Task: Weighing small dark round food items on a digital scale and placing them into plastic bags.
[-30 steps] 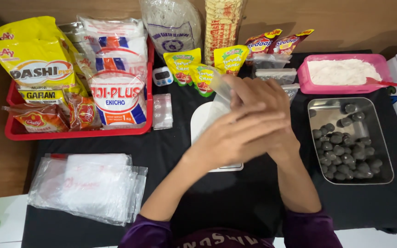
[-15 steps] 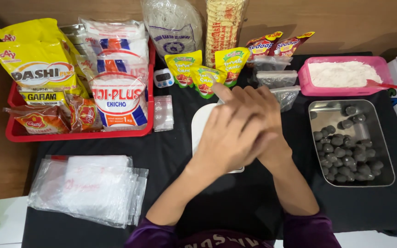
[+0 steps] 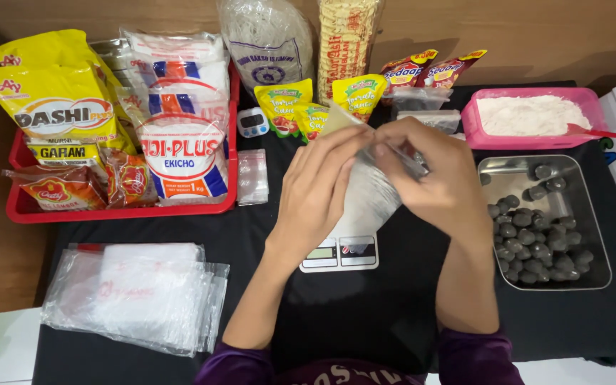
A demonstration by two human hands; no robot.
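Both my hands hold a small clear plastic bag (image 3: 372, 192) above a white kitchen scale (image 3: 340, 253) on the black tablecloth. My left hand (image 3: 322, 189) pinches the bag's left top edge. My right hand (image 3: 436, 178) grips its right top edge, fingers curled over it. The bag hangs between them and hides most of the scale's platform. Whether anything is inside the bag I cannot tell.
A steel tray (image 3: 593, 274) of dark round balls lies right. A pink tub (image 3: 473, 127) of white powder stands behind it. A red tray (image 3: 16, 207) of seasoning packs is at left, a stack of clear bags (image 3: 137, 296) at front left, sauce sachets (image 3: 283, 107) at back.
My hands were pressed together, one over the other, over the scale. They have drawn apart and now hold the clear bag spread between them.
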